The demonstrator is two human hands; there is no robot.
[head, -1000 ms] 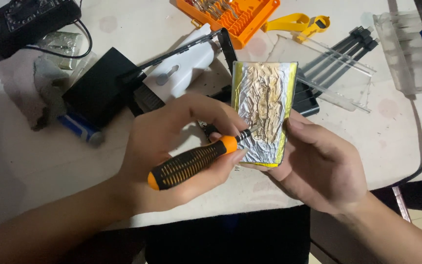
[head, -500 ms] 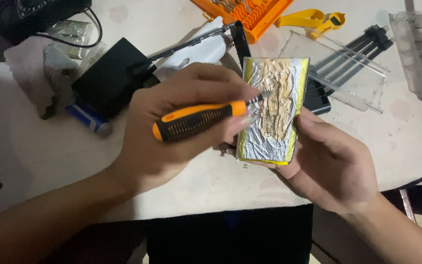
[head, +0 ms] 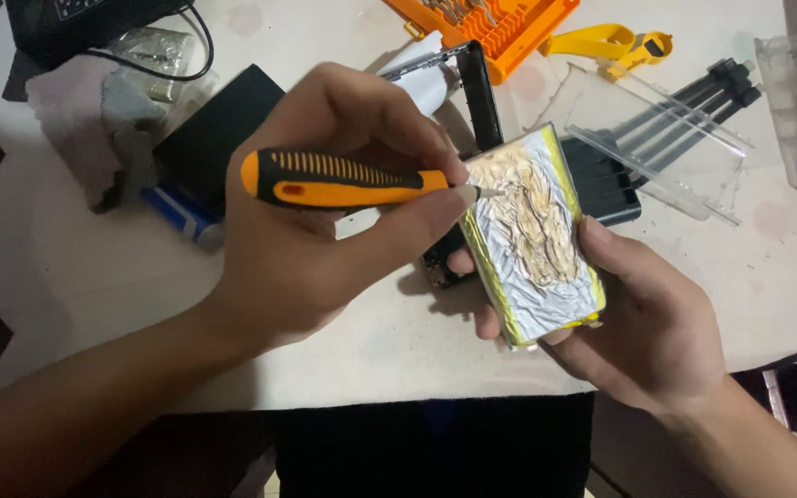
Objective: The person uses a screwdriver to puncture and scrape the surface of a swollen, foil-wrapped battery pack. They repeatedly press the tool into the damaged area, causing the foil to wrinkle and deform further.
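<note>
**Foil pack braced in one hand, screwdriver tip laid against it**

While the white round-edged table [head: 94, 277] fills most of the frame and carries the clutter along its upper part, the work is held above it at centre. Lowest right of centre, the right hand [head: 648, 332] cradles a flat silver foil-wrapped pack with yellow taped edges and a brown crusted patch [head: 532, 244], fingers curled under it and thumb on its right edge, tilting the face upward, probably so the tool can reach it. At centre left, the left hand [head: 325, 231] is closed around an orange-and-black-handled screwdriver [head: 343, 180], thumb and fingers pinching near the front, likely for fine control; the tip meets the pack's upper left corner. Behind the hands lies a black flat rectangular case [head: 205, 129], upper left. An orange plastic bit tray [head: 500, 23] sits at top centre. Clear plastic sheets [head: 657, 138] lie upper right. A small blue cylindrical item [head: 177, 212] rests at left.
</note>
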